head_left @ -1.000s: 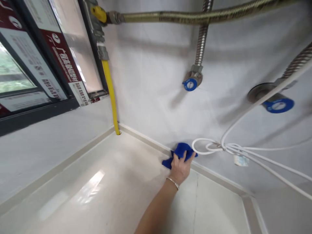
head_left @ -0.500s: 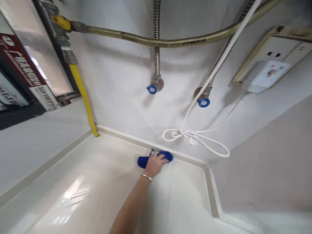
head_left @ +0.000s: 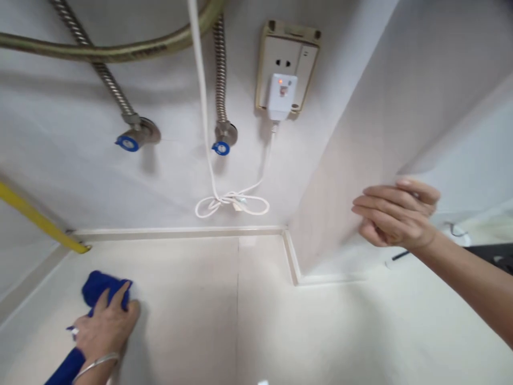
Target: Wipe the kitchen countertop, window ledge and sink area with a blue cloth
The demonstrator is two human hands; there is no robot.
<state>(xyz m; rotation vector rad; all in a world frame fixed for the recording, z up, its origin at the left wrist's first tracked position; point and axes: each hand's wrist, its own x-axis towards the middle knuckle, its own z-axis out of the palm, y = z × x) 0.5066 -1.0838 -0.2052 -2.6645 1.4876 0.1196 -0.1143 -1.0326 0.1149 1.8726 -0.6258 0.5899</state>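
Note:
My left hand, with a thin bracelet at its wrist, presses a bunched dark-blue cloth onto the pale floor surface at lower left. Its fingers lie spread over the cloth. More blue material and a small white tag show beside that wrist. On the right, my right hand is raised near the corner of a projecting wall. Its fingers are bent and held together, with nothing visible in them. Whether it touches the wall I cannot tell.
Two blue-knobbed valves with braided hoses stick out of the wall. A white cord hangs in a tied loop below a plug in a wall socket. A yellow pipe enters the floor at left. Dark items lie at far right.
The view has swung to the right. My left hand and the cloth have come away from the skirting at the back wall, toward me and left. My right hand has come into view.

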